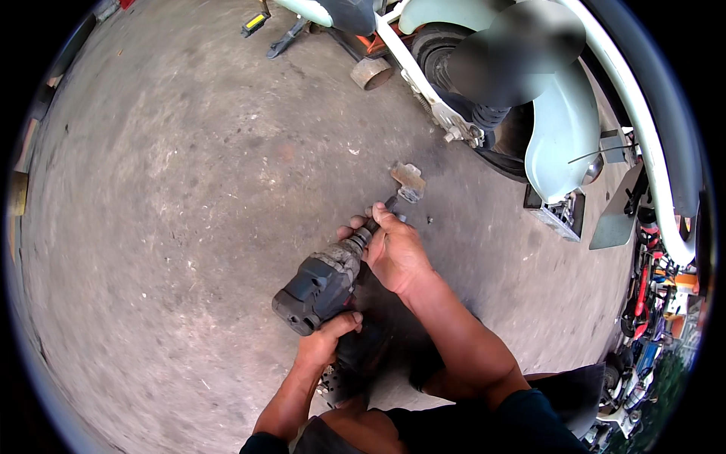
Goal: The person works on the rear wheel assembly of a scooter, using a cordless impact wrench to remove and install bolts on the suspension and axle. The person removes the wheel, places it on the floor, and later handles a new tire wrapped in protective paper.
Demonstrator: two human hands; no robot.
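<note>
A dark grey power drill [310, 291] points forward and to the right over the floor. My left hand [329, 337] is closed on it at the rear grip, below the motor housing. My right hand [386, 246] wraps round its front end, with the thumb on the dark shaft or bit at the tip and fingertips showing on the far side. Just beyond the tip lies a small rusty metal piece [410, 178] on the floor. The lower part of the drill is in shadow.
A pale mint scooter [556, 132] with a black wheel and white frame fills the upper right. A metal cylinder [370, 76] and a metal box [552, 216] rest near it. Tools and parts [639, 303] crowd the right edge. The concrete floor [166, 212] spreads left.
</note>
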